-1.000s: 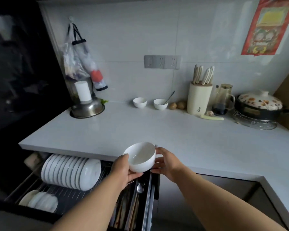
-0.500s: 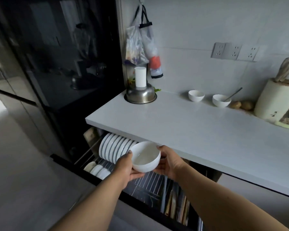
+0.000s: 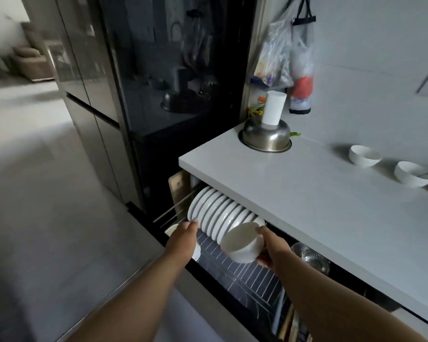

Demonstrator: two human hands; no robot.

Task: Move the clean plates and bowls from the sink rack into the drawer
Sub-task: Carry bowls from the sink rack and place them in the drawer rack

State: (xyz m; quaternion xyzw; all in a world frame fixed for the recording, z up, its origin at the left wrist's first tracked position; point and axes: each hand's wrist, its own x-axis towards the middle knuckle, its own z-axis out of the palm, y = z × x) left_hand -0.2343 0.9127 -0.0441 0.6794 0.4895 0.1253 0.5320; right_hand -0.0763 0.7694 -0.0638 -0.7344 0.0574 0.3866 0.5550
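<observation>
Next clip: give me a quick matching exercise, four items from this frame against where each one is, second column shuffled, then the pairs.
Things:
1. white bowl
2. row of plates
3. steel bowl
4. plastic bags

Places:
A. upside down on the counter
B. hanging on the wall
C. standing on edge in the drawer rack
D. held in the right hand

Pairs: 1-D, 2-C, 3-A, 4-B

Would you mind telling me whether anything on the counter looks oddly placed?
Yes: the steel bowl at the counter's left end sits upside down with a white cylinder standing upright on its base, an unusual perch. Nothing looks spilled or broken.
</observation>
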